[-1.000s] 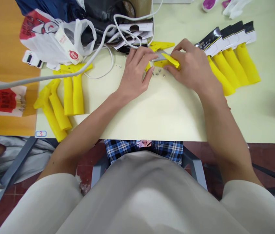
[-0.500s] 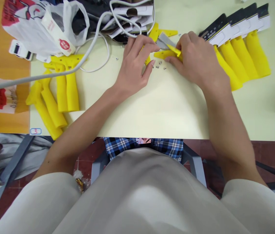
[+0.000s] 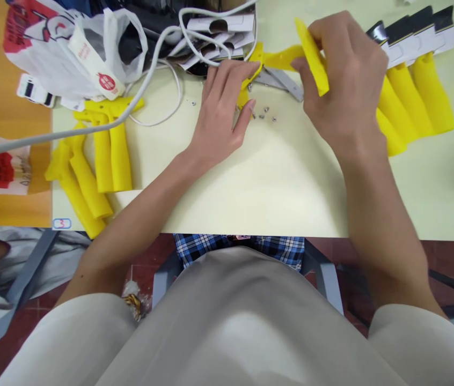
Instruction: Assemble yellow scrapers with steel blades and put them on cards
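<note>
Well back from the near edge of the bench (image 3: 243, 201), the right hand (image 3: 345, 72) clamps a yellow strip (image 3: 313, 60); the left hand (image 3: 221, 107), grip apart, presumably steadies a yellow bracket (image 3: 256, 52).

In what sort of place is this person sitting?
Perhaps a workshop or classroom: small metal pieces lie beside the left hand, yellow tubular parts lie grouped on the table, and a numbered label marks its corner.

The pale tabletop (image 3: 259, 187) was marked at its near left corner by a small numbered label (image 3: 61, 223). Yellow handles (image 3: 120, 155) were laid at the left; yellow tubes (image 3: 434, 99) were lined up at the right. Between them, small screws (image 3: 266, 109) were scattered, and a thin white cable (image 3: 179, 88) was looped.
</note>
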### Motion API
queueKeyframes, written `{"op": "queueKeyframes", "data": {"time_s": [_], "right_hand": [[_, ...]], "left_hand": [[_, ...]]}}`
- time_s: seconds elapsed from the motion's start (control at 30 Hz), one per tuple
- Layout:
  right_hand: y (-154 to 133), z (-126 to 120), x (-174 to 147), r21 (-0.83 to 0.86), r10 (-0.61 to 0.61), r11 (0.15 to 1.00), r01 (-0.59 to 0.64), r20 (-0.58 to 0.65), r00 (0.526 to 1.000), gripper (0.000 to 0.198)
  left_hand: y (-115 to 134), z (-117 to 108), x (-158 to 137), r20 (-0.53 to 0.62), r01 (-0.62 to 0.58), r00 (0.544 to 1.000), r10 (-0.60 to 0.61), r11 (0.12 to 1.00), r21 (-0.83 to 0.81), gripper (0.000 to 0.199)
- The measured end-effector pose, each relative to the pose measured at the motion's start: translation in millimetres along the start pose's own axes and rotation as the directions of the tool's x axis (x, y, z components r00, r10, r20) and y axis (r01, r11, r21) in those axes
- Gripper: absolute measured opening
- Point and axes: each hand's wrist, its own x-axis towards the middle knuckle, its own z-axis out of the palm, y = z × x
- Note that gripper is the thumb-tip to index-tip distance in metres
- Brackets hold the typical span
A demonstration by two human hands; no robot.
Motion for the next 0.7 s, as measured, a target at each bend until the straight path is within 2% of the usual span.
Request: {"op": "queueKeyframes", "data": {"time_s": [0.03,0.1,0.17,0.2,0.27,0.37,0.5,0.6,0.63,0.7], "right_hand": [[0,2,-2,-0.018,-0.043,0.999,0.041,-0.104,0.994,0.044],[-1,8,-5,0.045,-0.11,0.99,0.13,-0.309,0.945,0.048],[-6,13,-9,0.247,-0.067,0.95,0.191,-0.435,0.898,0.04],[-10,14,-11,0.375,-0.005,0.908,0.189,-0.44,0.898,0.033],[-21,13,-14,0.607,0.121,0.788,0.106,-0.322,0.939,0.023],[-37,5,-16,0.766,0.215,0.64,-0.067,-0.095,0.972,0.021],[-48,-5,-16,0.842,0.16,0.519,-0.146,0.073,0.984,0.024],[-52,-7,-16,0.864,0.056,0.477,-0.161,0.153,0.987,0.026],[-54,-6,-16,0.877,0.058,0.449,-0.171,0.162,0.985,0.03],[-56,-5,-17,0.919,0.098,0.336,-0.206,0.184,0.978,0.036]], "left_hand": [[2,-1,1,-0.016,-0.008,1.0,0.008,1.0,-0.006,0.051],[5,-2,1,-0.07,-0.028,0.997,0.025,0.999,-0.035,0.049],[8,0,2,-0.134,-0.031,0.991,0.017,0.994,-0.101,0.047],[9,1,2,-0.162,-0.026,0.987,0.001,0.989,-0.149,0.045],[10,7,2,-0.207,-0.009,0.977,-0.045,0.967,-0.256,0.043],[10,15,4,-0.282,-0.041,0.957,-0.065,0.934,-0.354,0.04],[13,14,6,-0.357,-0.086,0.932,-0.065,0.916,-0.391,0.047],[11,8,6,-0.264,0.009,0.955,-0.132,0.907,-0.422,0.046],[7,6,6,-0.233,0.029,0.962,-0.141,0.903,-0.43,0.048],[-4,5,8,-0.227,0.009,0.966,-0.121,0.897,-0.443,0.055]]}}
